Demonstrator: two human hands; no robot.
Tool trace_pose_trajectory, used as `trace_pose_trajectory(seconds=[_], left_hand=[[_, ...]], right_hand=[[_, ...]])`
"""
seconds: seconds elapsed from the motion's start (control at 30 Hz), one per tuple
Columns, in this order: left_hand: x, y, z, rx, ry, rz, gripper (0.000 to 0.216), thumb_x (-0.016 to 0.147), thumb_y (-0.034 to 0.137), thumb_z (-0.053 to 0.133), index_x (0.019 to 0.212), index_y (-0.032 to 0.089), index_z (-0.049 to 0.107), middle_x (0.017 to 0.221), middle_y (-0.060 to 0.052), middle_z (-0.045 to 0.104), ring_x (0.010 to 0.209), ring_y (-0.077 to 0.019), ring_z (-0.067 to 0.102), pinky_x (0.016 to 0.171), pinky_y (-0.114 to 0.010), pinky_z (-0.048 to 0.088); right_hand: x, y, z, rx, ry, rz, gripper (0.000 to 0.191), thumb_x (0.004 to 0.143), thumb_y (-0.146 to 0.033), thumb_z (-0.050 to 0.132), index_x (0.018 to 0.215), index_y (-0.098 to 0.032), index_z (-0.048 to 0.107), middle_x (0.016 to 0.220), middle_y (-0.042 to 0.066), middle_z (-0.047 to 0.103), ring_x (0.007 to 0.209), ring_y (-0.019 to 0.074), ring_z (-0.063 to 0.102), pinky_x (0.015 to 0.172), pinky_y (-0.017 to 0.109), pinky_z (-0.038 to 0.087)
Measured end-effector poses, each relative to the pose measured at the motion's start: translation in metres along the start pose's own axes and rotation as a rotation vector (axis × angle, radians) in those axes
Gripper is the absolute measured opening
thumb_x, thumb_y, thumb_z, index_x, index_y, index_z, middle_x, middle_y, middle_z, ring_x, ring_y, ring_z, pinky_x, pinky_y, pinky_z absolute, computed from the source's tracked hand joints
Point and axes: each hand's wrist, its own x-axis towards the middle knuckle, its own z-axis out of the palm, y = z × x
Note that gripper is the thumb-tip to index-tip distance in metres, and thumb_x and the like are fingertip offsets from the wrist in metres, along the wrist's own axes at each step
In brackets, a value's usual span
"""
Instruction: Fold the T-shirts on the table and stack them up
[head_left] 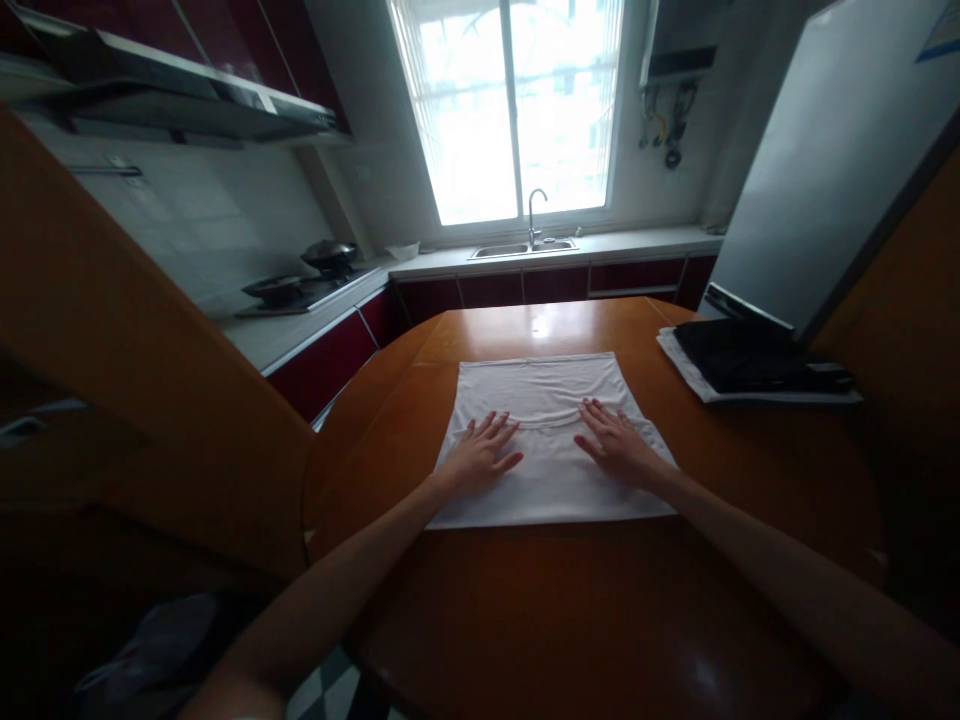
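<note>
A white cloth garment (551,490) lies folded and spread on the wooden table (547,590), with a crease or fold edge running across its middle and small wrinkles toward the far side. On its left half rests my left hand (480,455), palm down with the fingers spread. My right hand (616,445) lies the same way on the right half, fingertips at the crosswise fold. Both hands touch the cloth and neither grasps it. The exact kind of garment cannot be made out.
A stack of folded clothes (750,360), black on top of white, sits at the table's right. Beyond the table are a counter with a sink (501,251) and a stove with pans (277,288). A fridge (847,150) stands at the right, a wooden panel (150,330) at the left.
</note>
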Motion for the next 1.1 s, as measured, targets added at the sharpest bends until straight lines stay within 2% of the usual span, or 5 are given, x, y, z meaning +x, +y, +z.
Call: trace_pose_trajectory(seconds=[0.27,0.4,0.5,0.77,1.1], left_hand=[[0.003,-0.009,0.005,-0.012,0.021,-0.032,0.068,0.102,0.06,0.035,0.158,0.024,0.034,0.168,-0.01,0.02,0.156,-0.0325,0.012,0.123,-0.059,0.011],[0.007,-0.042,-0.011,-0.131,0.275,-0.099,0.056,0.102,0.046,0.036,0.147,0.016,0.051,0.154,-0.014,0.048,0.144,-0.0279,0.042,0.119,-0.046,0.031],[0.002,-0.077,-0.031,-0.163,0.473,-0.261,0.044,0.096,0.038,0.042,0.12,0.014,0.069,0.121,-0.014,0.07,0.113,-0.0252,0.065,0.102,-0.036,0.047],[-0.01,-0.097,-0.04,-0.313,0.16,-0.312,0.037,0.077,0.054,0.06,0.079,0.018,0.069,0.078,-0.005,0.07,0.072,-0.0198,0.063,0.065,-0.027,0.044],[-0.009,-0.095,-0.04,-0.228,0.219,-0.243,0.021,0.078,0.039,0.066,0.074,0.018,0.066,0.079,-0.005,0.064,0.074,-0.0198,0.06,0.071,-0.03,0.05]], right_hand=[[0.001,0.021,-0.001,-0.106,-0.067,0.167,0.072,0.103,-0.052,0.026,0.158,-0.007,0.03,0.166,0.017,0.022,0.155,0.029,0.015,0.123,0.056,0.016],[0.006,0.038,-0.011,-0.102,0.055,0.204,0.069,0.104,-0.05,0.021,0.158,-0.007,0.032,0.166,0.018,0.022,0.155,0.0291,0.015,0.122,0.057,0.016],[0.007,0.054,-0.015,-0.085,0.116,0.293,0.069,0.105,-0.048,0.018,0.158,-0.006,0.031,0.166,0.019,0.021,0.155,0.0292,0.015,0.122,0.057,0.018],[0.006,0.067,0.003,-0.086,-0.053,0.406,0.072,0.104,-0.05,0.016,0.159,-0.005,0.026,0.168,0.017,0.017,0.156,0.0288,0.011,0.123,0.057,0.012],[0.009,0.062,-0.008,-0.084,0.165,0.336,0.065,0.104,-0.044,0.023,0.155,-0.005,0.036,0.165,0.02,0.025,0.154,0.0311,0.02,0.121,0.061,0.018]])
